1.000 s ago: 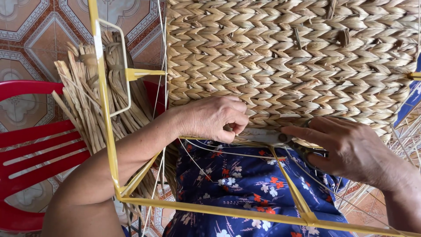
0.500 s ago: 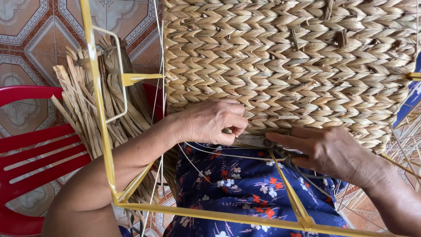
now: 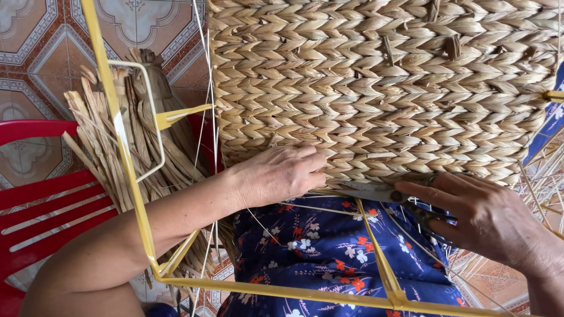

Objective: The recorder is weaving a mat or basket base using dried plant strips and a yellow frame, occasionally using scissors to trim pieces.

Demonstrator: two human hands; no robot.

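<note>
A woven straw panel [image 3: 382, 88] fills the upper right, stretched on a yellow metal frame [image 3: 120, 152]. My left hand [image 3: 276, 173] rests on the panel's lower edge, fingers curled against the weave and pinching at the fibres. My right hand [image 3: 487, 220] holds a pair of metal scissors [image 3: 376, 191], whose blades point left along the panel's bottom edge toward my left fingers. The handles are hidden inside my right hand. A blue floral cloth [image 3: 317, 252] covers my lap beneath the frame.
A bundle of dried straw strips [image 3: 117, 147] leans at the left behind the frame. A red plastic chair [image 3: 41, 199] stands at lower left on a patterned tile floor [image 3: 41, 41]. Thin loose fibres [image 3: 540, 188] hang at the right edge.
My right hand has drawn back to the right, and the scissors' blades now show along the panel's bottom edge. My left hand stays on the edge with little movement.
</note>
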